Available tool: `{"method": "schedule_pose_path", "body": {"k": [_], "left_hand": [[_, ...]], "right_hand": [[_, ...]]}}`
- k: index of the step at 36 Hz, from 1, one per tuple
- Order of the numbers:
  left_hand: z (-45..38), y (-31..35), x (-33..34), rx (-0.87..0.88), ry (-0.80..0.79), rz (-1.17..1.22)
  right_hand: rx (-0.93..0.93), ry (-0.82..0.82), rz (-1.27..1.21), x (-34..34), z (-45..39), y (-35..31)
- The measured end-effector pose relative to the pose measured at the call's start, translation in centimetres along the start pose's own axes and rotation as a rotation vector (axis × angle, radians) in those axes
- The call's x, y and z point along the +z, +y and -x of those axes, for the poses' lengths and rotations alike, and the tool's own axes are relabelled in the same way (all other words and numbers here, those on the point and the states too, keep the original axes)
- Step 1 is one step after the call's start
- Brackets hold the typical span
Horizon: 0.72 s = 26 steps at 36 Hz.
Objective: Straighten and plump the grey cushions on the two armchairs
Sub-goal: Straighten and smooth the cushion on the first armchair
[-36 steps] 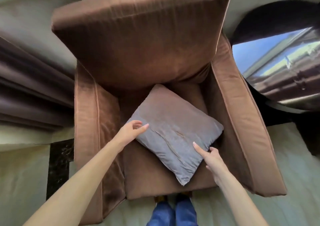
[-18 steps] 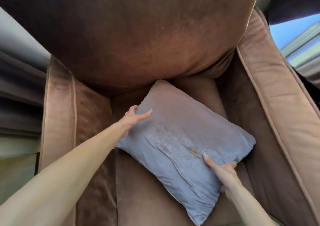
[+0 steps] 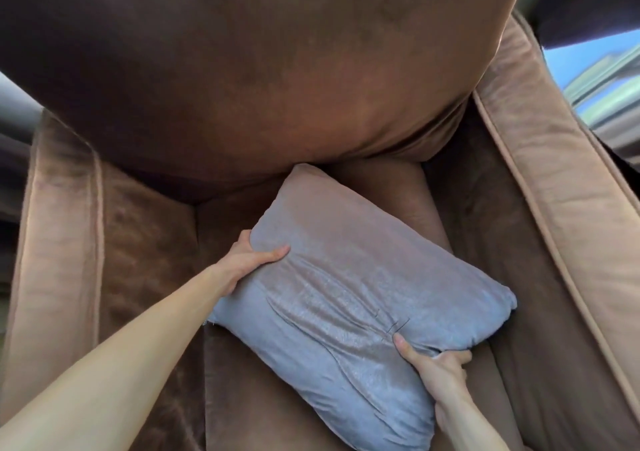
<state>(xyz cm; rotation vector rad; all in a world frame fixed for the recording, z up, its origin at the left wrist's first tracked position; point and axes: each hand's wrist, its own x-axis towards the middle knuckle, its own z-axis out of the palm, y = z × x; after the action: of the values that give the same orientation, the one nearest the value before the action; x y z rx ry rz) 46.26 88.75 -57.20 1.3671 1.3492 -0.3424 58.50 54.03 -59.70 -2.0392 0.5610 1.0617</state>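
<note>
A grey cushion (image 3: pixel 349 298) lies skewed, corner-on, upon the seat of a brown armchair (image 3: pixel 263 83). My left hand (image 3: pixel 247 262) grips its upper left edge, thumb on top and fingers tucked under. My right hand (image 3: pixel 434 371) clutches the lower right edge, thumb pressing into the fabric and making creases. The cushion's far corner touches the base of the backrest. Only this one armchair is in view.
The armchair's padded left arm (image 3: pixel 59 229) and right arm (image 3: pixel 554 187) close in the seat on both sides. Bare seat fabric (image 3: pixel 263 405) shows at the front left. A window (image 3: pixel 602 70) shows at the upper right.
The camera has moved closer to the chair. Both hands went from touching the cushion's edges with fingers apart to closing on them, and the fabric now bunches under the grips.
</note>
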Motion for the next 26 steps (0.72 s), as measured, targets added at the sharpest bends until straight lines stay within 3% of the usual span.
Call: {"method": "schedule_pose_path", "body": {"k": [8,15,26], "left_hand": [[4.8,0.8,0.8,0.034,0.216,-0.128],[8.9,-0.6,-0.9,0.07,0.388,0.041],[12.4,-1.2,-5.5,0.313,0.346,0.422]], "right_hand": [[-0.122,-0.029,-0.058,-1.4,4.3,-1.6],[-0.316,-0.026,-0.004,-1.9,6.5,-6.6],[-0.584,-0.351,-0.164,-1.0,7.6,-18.0]]}}
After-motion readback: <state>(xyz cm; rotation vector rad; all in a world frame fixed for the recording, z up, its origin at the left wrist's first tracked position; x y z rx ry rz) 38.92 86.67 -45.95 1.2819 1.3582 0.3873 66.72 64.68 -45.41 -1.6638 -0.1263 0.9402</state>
